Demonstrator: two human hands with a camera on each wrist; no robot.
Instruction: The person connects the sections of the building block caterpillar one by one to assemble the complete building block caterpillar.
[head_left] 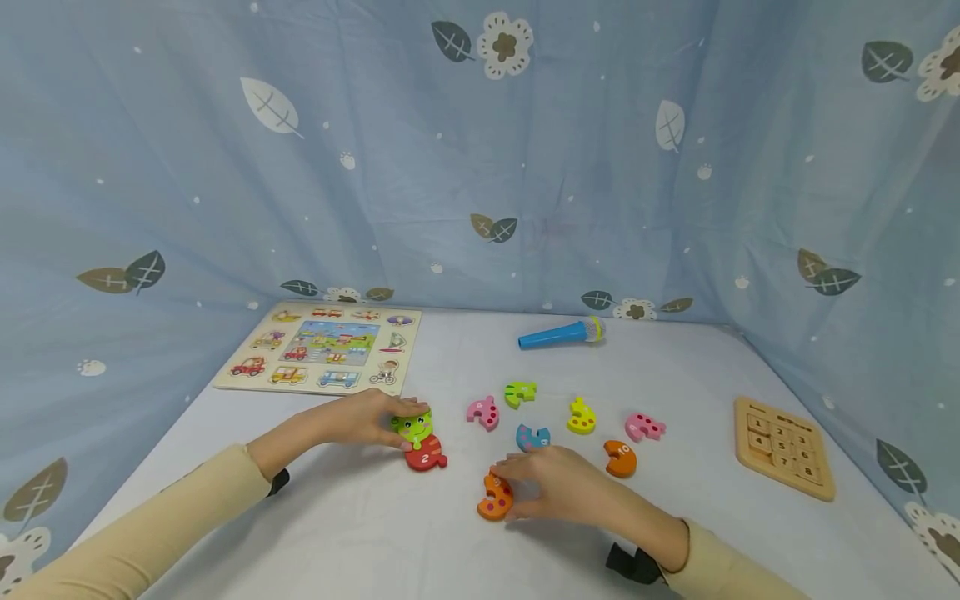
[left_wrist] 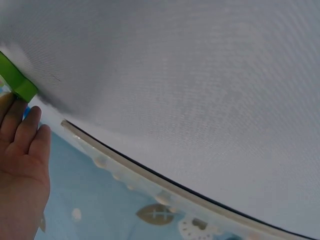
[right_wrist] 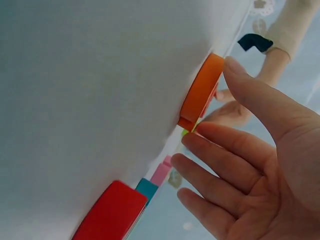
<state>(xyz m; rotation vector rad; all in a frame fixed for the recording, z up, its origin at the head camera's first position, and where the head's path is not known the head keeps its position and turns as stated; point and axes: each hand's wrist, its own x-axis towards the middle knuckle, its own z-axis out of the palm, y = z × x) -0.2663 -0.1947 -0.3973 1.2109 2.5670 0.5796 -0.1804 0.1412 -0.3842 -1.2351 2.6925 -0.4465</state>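
My left hand (head_left: 367, 419) holds the green smiling caterpillar-head piece (head_left: 414, 427) between thumb and fingers. A red striped piece (head_left: 425, 454) numbered 2 sits directly against that head. In the left wrist view, the fingertips (left_wrist: 34, 114) lie at the green edge (left_wrist: 19, 82). On the near side of the table, my right hand (head_left: 558, 485) pinches an orange spotted puzzle piece (head_left: 496, 498). The right wrist view shows the thumb at one end of this orange piece (right_wrist: 202, 90) and the index finger by the other. Just beyond the right hand lies a blue spotted piece (head_left: 532, 437).
Farther back lie pink (head_left: 483, 412), green striped (head_left: 520, 393) and yellow (head_left: 581, 416) pieces. Right of them are another pink piece (head_left: 645, 427) and an orange 10 (head_left: 621, 458). A picture puzzle board (head_left: 408, 350), blue toy microphone (head_left: 558, 335) and wooden number board (head_left: 783, 483) stand around.
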